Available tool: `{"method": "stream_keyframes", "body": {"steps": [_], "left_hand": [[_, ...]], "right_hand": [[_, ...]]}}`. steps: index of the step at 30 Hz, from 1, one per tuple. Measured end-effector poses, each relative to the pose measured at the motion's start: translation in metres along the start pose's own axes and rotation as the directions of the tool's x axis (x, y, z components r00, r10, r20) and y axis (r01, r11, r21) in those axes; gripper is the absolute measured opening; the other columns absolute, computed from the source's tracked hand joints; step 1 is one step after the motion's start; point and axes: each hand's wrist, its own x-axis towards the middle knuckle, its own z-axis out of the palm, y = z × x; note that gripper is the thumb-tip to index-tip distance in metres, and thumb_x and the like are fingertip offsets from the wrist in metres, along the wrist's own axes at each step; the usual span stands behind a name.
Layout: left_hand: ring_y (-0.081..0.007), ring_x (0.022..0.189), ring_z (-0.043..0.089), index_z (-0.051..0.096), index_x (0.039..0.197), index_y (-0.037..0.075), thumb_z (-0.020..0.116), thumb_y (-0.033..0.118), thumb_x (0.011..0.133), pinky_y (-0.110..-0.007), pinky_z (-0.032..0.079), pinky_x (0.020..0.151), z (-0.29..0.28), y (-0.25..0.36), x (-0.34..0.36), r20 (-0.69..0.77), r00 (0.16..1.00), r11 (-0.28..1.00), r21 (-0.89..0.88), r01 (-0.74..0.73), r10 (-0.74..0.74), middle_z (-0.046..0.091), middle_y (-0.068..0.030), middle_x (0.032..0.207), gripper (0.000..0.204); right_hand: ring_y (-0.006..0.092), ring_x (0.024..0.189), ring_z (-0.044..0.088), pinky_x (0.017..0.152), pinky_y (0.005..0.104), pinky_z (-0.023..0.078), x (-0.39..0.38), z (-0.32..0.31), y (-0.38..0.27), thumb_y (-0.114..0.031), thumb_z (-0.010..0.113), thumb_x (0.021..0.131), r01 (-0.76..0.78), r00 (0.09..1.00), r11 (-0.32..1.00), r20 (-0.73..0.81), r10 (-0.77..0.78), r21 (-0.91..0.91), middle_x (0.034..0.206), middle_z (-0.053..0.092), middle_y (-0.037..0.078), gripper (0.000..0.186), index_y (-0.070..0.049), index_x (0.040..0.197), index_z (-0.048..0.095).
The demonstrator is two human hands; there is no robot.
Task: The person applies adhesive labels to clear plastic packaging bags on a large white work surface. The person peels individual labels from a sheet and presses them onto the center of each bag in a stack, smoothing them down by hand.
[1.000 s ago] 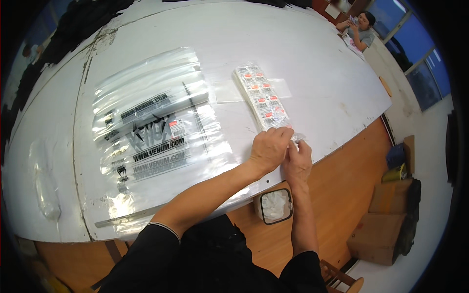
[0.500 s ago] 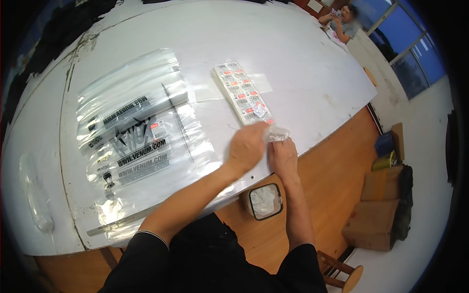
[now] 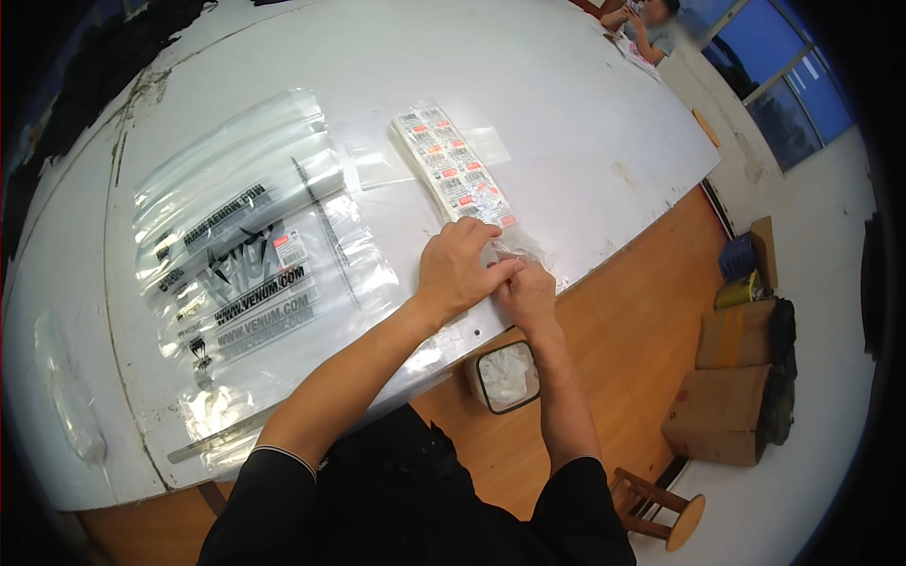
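My left hand (image 3: 461,267) and my right hand (image 3: 527,291) meet at the near end of a long strip of small printed labels (image 3: 448,165) wrapped in clear film. Both pinch the crinkled clear wrapper (image 3: 525,250) at the strip's end, fingertips touching. The strip lies on the white table (image 3: 566,94), running away from me. To the left lies a stack of large clear plastic bags (image 3: 250,255) with black printing and a small red and white sticker.
A small clear bag (image 3: 477,143) lies beside the strip. A small bin (image 3: 508,377) with white scraps stands under the table edge. Cardboard boxes (image 3: 727,396) and a wooden stool (image 3: 670,509) are on the floor at right. Another person (image 3: 651,24) sits at the far corner.
The view has shifted slightly; my hands stay together at the strip's near end, still working the clear wrapper. The strip and bags have not moved on the table.
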Motion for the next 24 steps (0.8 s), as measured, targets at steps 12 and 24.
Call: {"method": "stream_keyframes", "body": {"steps": [12, 24], "left_hand": [[-0.0325, 0.083, 0.069, 0.074, 0.095, 0.005, 0.061, 0.031, 0.093, -0.041, 0.053, 0.074, 0.008, -0.02, 0.027, 0.276, 0.872, 0.872, -0.172, 0.459, -0.405, 0.073, -0.0132, 0.09, 0.029], [-0.0329, 0.087, 0.069, 0.069, 0.101, 0.005, 0.054, 0.038, 0.097, -0.043, 0.051, 0.078, 0.008, -0.015, 0.037, 0.293, 0.845, 0.887, 0.025, 0.462, -0.448, 0.072, -0.0157, 0.091, 0.037]], "right_hand": [[0.025, 0.085, 0.065, 0.067, 0.0373, 0.054, 0.002, -0.019, -0.019, -0.015, 0.075, 0.084, 0.01, 0.958, 0.993, -0.283, -0.043, -0.118, 0.086, 0.065, 0.006, 0.027, -0.01, 0.11, 0.07], [0.0219, 0.076, 0.066, 0.061, 0.0342, 0.054, 0.0, -0.019, -0.011, -0.009, 0.076, 0.079, 0.093, 0.919, 0.985, -0.368, -0.142, -0.148, 0.084, 0.065, 0.001, 0.014, -0.012, 0.092, 0.072]]}}
